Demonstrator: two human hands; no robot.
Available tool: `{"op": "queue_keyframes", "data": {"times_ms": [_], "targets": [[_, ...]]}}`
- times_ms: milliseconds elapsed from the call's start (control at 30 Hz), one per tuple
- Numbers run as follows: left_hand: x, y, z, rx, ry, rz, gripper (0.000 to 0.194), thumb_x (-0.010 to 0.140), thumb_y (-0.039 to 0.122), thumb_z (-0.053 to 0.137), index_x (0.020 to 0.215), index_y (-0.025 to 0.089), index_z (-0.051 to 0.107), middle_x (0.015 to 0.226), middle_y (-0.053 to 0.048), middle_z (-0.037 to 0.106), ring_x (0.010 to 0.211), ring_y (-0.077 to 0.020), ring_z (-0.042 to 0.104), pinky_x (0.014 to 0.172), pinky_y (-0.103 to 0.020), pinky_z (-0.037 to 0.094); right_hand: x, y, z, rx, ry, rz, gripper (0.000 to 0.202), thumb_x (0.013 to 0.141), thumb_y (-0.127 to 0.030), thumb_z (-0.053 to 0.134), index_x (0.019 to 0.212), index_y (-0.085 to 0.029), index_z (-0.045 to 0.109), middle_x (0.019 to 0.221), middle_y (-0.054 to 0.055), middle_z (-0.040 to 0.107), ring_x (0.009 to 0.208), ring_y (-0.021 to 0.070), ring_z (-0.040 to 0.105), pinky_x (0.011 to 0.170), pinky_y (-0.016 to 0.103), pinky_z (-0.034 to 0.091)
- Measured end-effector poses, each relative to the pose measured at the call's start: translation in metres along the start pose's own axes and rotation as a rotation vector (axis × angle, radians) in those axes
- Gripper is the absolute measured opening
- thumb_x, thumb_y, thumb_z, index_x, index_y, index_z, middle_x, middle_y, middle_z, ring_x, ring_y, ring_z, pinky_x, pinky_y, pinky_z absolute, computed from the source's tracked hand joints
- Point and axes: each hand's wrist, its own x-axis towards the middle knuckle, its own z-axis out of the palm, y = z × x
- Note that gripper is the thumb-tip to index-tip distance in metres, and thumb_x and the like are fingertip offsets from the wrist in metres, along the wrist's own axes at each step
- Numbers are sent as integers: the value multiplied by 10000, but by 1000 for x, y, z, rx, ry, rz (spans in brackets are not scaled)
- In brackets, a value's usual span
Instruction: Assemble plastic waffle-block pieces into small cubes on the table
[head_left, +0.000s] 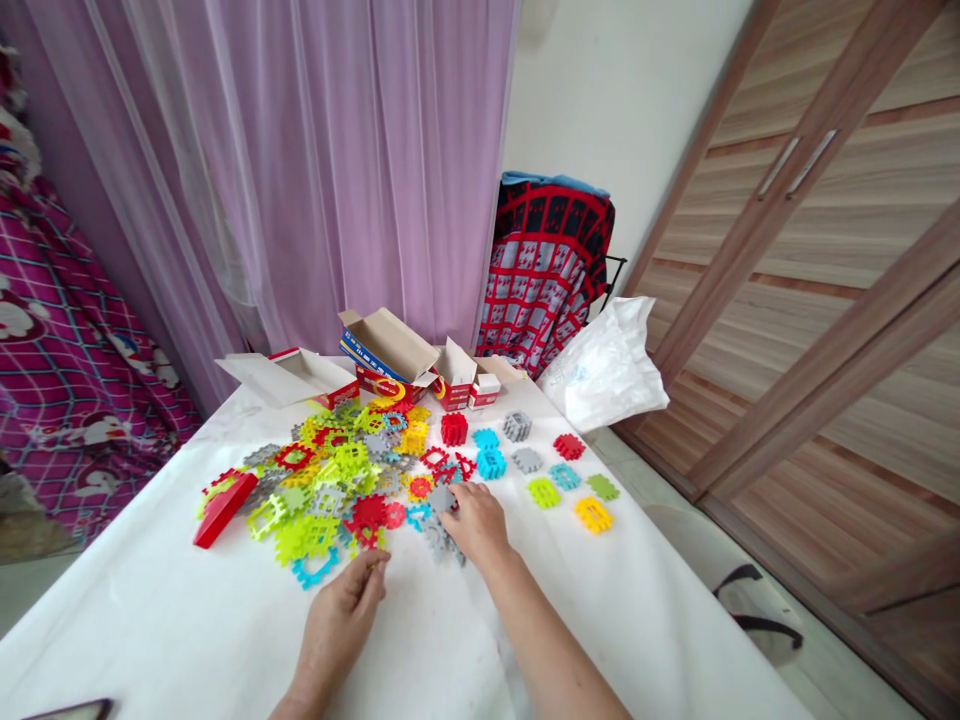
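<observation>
A loose heap of plastic gear-edged pieces in green, red, yellow, grey and blue (307, 537) covers the left middle of the white table. At the heap's right edge, my right hand (477, 522) has its fingers closed on a grey piece (442, 500), above other grey pieces (437, 540). My left hand (352, 592) is just in front of the heap, thumb and fingers pinched together; what they hold, if anything, is too small to make out. Right of the heap are sorted stacks: red (454, 430), blue (491, 463), grey (517, 426), green (543, 492) and yellow (593, 515).
Open cardboard boxes (390, 345) line the table's back edge, beside a white plastic bag (607, 370) at the back right corner. A red wedge-shaped object (225, 510) lies left of the heap. A dark-edged device (71, 711) shows at the near left.
</observation>
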Motion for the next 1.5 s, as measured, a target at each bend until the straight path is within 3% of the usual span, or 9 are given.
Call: {"op": "queue_keyframes", "data": {"times_ms": [167, 300, 467, 633, 767, 867, 1000, 1500], "targets": [[-1, 4, -1, 5, -1, -2, 301, 848, 461, 432, 935, 268, 645, 577, 56, 647, 551, -150, 640, 572, -245, 506, 1, 2, 3, 10, -2, -8, 336, 784, -370, 633, 1088, -227, 653, 1136, 72, 657, 1071, 237, 551, 906, 313, 404], [-1, 9, -3, 18, -13, -15, 315, 850, 465, 412, 926, 267, 645, 577, 52, 643, 549, -148, 636, 566, -239, 498, 1, 1, 0, 28, -9, 4, 331, 780, -313, 633, 1098, -225, 644, 1110, 71, 662, 1066, 233, 558, 894, 311, 412], [-2, 10, -4, 27, -9, 1, 308, 850, 445, 410, 914, 265, 652, 568, 54, 641, 523, -136, 621, 558, -224, 492, -10, 8, -4, 127, 74, 31, 388, 765, -310, 648, 1140, -220, 603, 1113, 56, 669, 1062, 217, 569, 902, 298, 415], [-3, 8, -3, 30, -19, 13, 291, 849, 445, 419, 924, 271, 640, 570, 59, 645, 526, -130, 625, 553, -211, 490, -17, 49, -21, 194, 174, 145, 430, 760, -335, 654, 1166, -236, 553, 1101, 36, 685, 974, 196, 612, 856, 293, 438], [-2, 11, -3, 44, -18, 8, 297, 835, 447, 413, 903, 275, 646, 555, 56, 644, 507, -130, 619, 548, -212, 490, -4, 95, -49, 109, 237, 299, 464, 781, -393, 633, 1190, -204, 523, 1135, 64, 675, 971, 222, 621, 817, 320, 449], [-1, 12, -4, 44, -9, 1, 308, 826, 458, 411, 893, 278, 652, 542, 56, 642, 499, -134, 620, 542, -217, 491, 15, 123, -64, 42, 218, 386, 496, 793, -400, 624, 1219, -168, 517, 1135, 101, 673, 1014, 255, 615, 825, 337, 441], [0, 10, -4, 34, -4, 8, 312, 830, 464, 417, 900, 276, 655, 553, 54, 645, 522, -140, 634, 549, -223, 496, 35, 144, -65, 3, 166, 435, 503, 794, -397, 625, 1236, -183, 516, 1142, 100, 672, 1047, 257, 609, 844, 353, 442], [0, 13, -5, 5, 0, 6, 290, 819, 462, 443, 888, 269, 648, 549, 58, 639, 516, -140, 632, 539, -222, 496, 45, 145, -46, -46, 124, 402, 514, 790, -405, 626, 1247, -195, 519, 1140, 74, 679, 1057, 236, 609, 828, 310, 428]]}}
